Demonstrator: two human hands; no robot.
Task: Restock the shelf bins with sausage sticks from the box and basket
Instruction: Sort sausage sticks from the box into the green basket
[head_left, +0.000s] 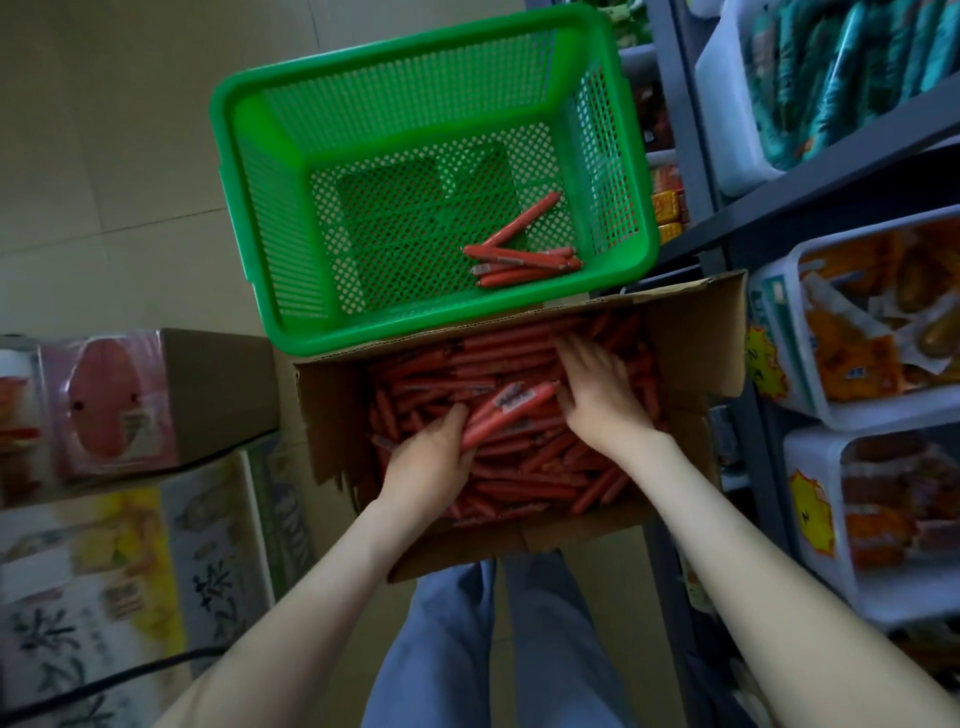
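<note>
The basket (415, 98) in the upper middle is bright green, its walls and bottom a lattice of small holes. The sausage sticks (519, 467) are red with pale labels, and their box (696, 332) is plain brown cardboard. The trousers (452, 649) at the bottom are blue. The floor (104, 130) at upper left is beige tile. The bins (722, 104) at right are white and hold teal packets (831, 78) and orange packets (857, 353).

Fingers (574, 353) of the right hand (600, 400) are blurred.

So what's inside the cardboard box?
The cardboard box holds a heap of red sausage sticks. The left hand grips a few; the right hand rests on the heap. Lower layers and the box floor are hidden.
</note>
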